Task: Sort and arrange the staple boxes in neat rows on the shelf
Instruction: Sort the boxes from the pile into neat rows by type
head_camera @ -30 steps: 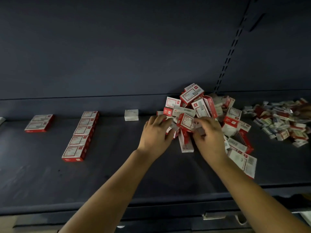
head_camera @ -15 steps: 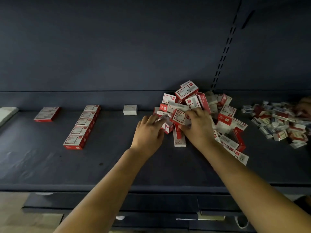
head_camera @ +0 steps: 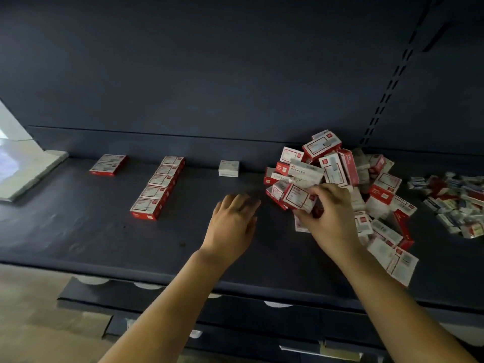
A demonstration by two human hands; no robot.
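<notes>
A heap of red-and-white staple boxes (head_camera: 340, 174) lies on the dark shelf (head_camera: 78, 237) right of centre. My right hand (head_camera: 330, 216) grips one red-and-white box (head_camera: 298, 197) at the heap's near left edge, lifted slightly. My left hand (head_camera: 233, 221) hovers over the bare shelf left of the heap, fingers relaxed and holding nothing. A neat row of several red boxes (head_camera: 157, 187) runs front to back on the left. Two more red boxes (head_camera: 108, 165) lie further left. A single white box (head_camera: 229, 168) sits at the back.
A second pile of smaller mixed boxes (head_camera: 455, 203) lies at the far right. A pale panel (head_camera: 26, 174) leans at the shelf's left end. A slotted upright (head_camera: 385, 95) runs up the dark back wall. Lower shelves (head_camera: 235, 318) jut out below the front edge.
My left hand has pulled out of the heap and moved left over the bare shelf. My right hand has closed round one box at the heap's edge. The camera has shifted right.
</notes>
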